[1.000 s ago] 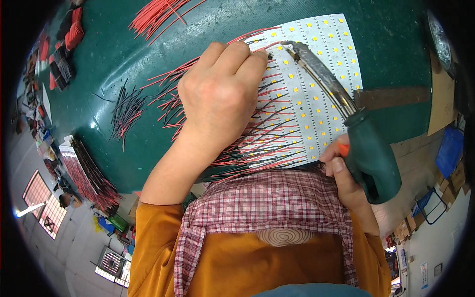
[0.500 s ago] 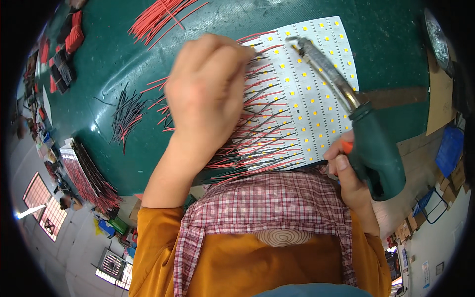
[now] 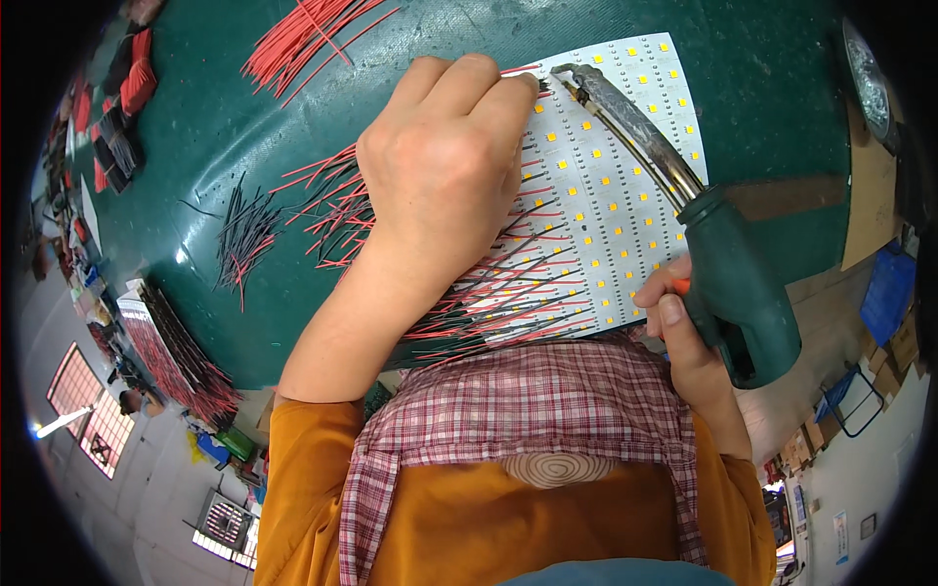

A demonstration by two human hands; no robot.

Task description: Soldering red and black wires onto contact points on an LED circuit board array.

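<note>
In my right hand [image 3: 684,327] is a green-handled soldering gun [image 3: 745,278] with an orange trigger. Its metal barrel slants up and left across a white LED board [image 3: 625,145] dotted with yellow chips. The bent tip rests at or just over the far left part of the board. Close beside that tip, my left hand [image 3: 440,161] pinches a short black wire [image 3: 543,86]; most of it is hidden by my fingers. Red and black wires [image 3: 518,283] lie in rows from the board's left side, partly under my left hand and forearm.
On the green table mat [image 3: 195,322] lie a bunch of red wires [image 3: 308,44] at the far side and a pile of black wires [image 3: 246,234] to the left. A wired stack of boards [image 3: 171,342] sits at the left edge. A round clear-topped container [image 3: 865,78] is far right.
My left hand has moved right, bringing the black wire end to the soldering tip. The tip has shifted slightly left and up over the board.
</note>
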